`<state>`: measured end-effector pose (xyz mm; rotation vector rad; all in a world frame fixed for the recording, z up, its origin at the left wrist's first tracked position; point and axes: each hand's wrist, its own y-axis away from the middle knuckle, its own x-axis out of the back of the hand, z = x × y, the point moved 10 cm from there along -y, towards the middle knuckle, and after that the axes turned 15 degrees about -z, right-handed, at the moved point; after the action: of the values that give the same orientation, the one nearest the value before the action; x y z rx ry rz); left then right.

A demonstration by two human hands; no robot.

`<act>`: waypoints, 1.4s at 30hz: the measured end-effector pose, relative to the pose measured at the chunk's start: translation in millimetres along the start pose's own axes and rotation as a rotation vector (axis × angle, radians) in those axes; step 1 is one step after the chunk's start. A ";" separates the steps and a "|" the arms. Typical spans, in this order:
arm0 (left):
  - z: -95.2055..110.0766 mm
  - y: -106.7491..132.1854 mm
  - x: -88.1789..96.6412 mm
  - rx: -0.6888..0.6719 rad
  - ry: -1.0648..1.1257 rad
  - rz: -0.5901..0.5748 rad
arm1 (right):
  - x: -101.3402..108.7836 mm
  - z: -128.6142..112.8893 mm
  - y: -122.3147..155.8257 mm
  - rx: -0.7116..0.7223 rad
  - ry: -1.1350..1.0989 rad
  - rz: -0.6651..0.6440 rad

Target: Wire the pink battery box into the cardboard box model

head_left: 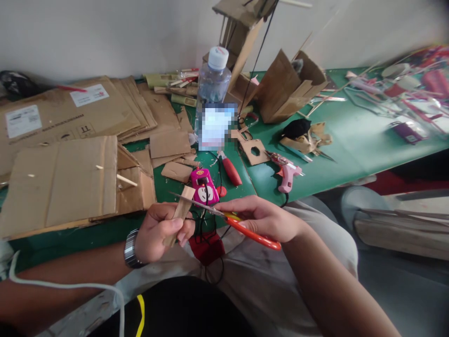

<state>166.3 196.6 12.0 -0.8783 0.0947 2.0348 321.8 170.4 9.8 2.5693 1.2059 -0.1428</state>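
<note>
My left hand (159, 231), with a metal watch on its wrist, is closed round a narrow strip of cardboard (182, 208) held upright over my lap. My right hand (261, 217) grips orange-handled scissors (245, 229). Their blades point left and meet the strip near its top end. Both hands hover just in front of the green table's (351, 154) near edge.
Flat cardboard sheets (63, 182) cover the table's left. A water bottle (213, 93), a pink toy car (203, 185), a red-handled tool (231, 171), a pink glue gun (287, 173) and a torn cardboard box (287, 86) lie around the middle. Clutter fills the far right.
</note>
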 end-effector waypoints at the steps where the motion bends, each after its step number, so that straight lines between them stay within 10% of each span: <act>1: 0.1 -0.2 -0.4 0.002 -0.001 -0.004 | -0.1 1.2 -0.1 -0.009 -0.005 0.002; 33: 5.8 -3.1 -1.0 -0.023 -0.055 0.004 | -7.2 -0.2 -8.1 -0.048 -0.059 -0.023; 42: -7.3 5.0 9.6 0.080 -0.227 0.063 | 63.3 -33.6 49.9 -0.138 0.417 0.476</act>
<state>163.2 197.6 -0.6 -0.5964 0.0779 2.1597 399.5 197.2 39.4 2.7515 0.6477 0.5798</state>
